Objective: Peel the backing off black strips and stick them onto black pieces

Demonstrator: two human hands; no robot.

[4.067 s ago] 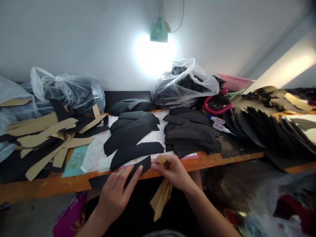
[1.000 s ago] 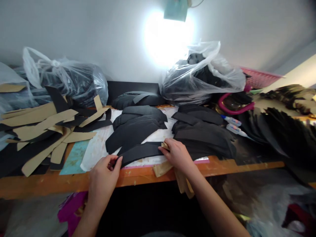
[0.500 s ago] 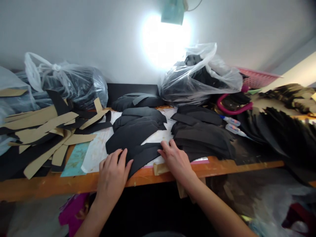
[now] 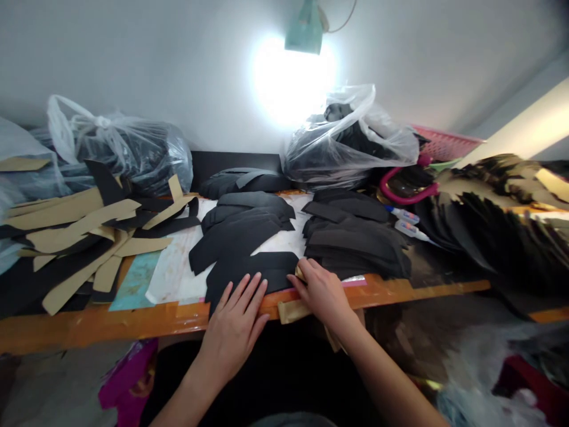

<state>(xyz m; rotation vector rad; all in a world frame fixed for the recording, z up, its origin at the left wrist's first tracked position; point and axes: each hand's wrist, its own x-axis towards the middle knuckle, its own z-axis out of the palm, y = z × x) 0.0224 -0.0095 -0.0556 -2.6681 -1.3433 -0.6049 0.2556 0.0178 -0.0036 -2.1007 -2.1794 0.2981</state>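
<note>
Clamping folded tan strips (image 4: 293,311) in the right hand (image 4: 322,296), with thumb and fingertips pressed together on the tan material, and letting the loose ends trail under the palm and past the front edge of the table (image 4: 164,320). Meeting, with those same fingertips, the right end of the front black piece (image 4: 267,270), lying flat at the table's near edge. Laying the left hand (image 4: 235,326) palm down on its left part, with fingers apart, extended and closing on nothing. Facing, just beyond the fingers, a column of overlapping black pieces (image 4: 240,228) on white paper (image 4: 175,273). Having, to the right of that, a second black stack (image 4: 355,243), then two small bottles (image 4: 411,230) beside a magenta loop-shaped object (image 4: 406,196), and farther right a fanned row of dark pieces (image 4: 489,237). Having, to the left, a blue-green sheet (image 4: 137,281) and a jumbled pile of tan and black strips (image 4: 89,228). Looking, at the back, toward a knotted clear bag (image 4: 133,148) on the left, an open clear bag (image 4: 351,142) right of centre, a pink basket (image 4: 453,145) beside it, and, overhead, a green lamp (image 4: 306,29) glowing against the wall.
</note>
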